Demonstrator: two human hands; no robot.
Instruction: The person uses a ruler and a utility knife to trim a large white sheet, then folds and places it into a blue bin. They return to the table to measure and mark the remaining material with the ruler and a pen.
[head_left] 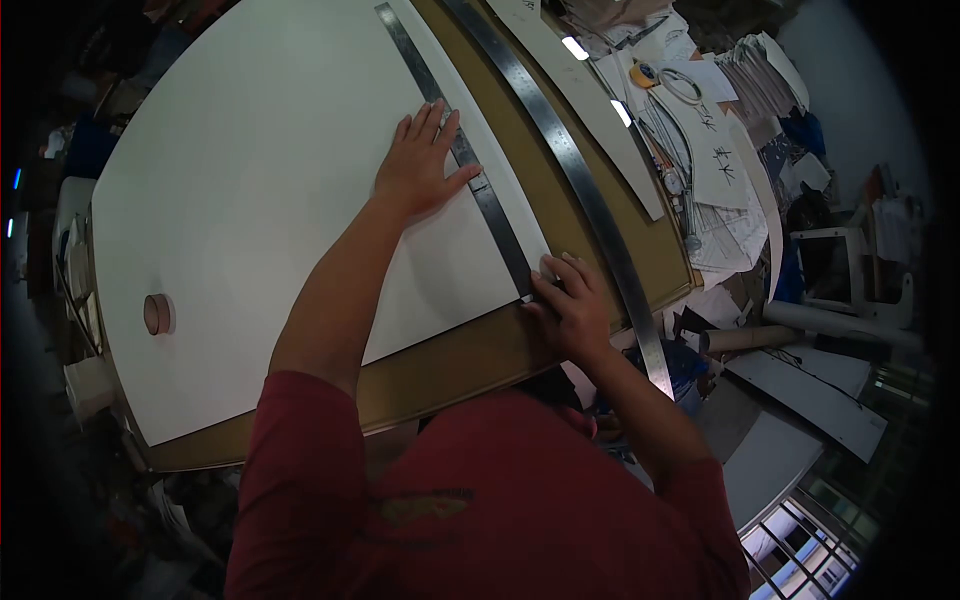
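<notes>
A large white sheet [250, 200] lies flat on the brown tabletop. Along its right margin runs a dark steel ruler [496, 223]. My left hand [418, 165] rests on the sheet with its fingers spread, the fingertips and thumb pressing on the ruler. At the ruler's lower end, by the sheet's near right corner, my right hand [572, 308] has its fingers bent and its thumb close to the edge. Those fingers hold the end of the ruler; the exact contact is partly hidden.
A longer shiny steel ruler [565, 150] lies to the right, overhanging the table's near edge. A roll of brownish tape [157, 314] stands on the sheet at left. Marked paper patterns [715, 165], a yellow tape measure [643, 75] and tools crowd the right side.
</notes>
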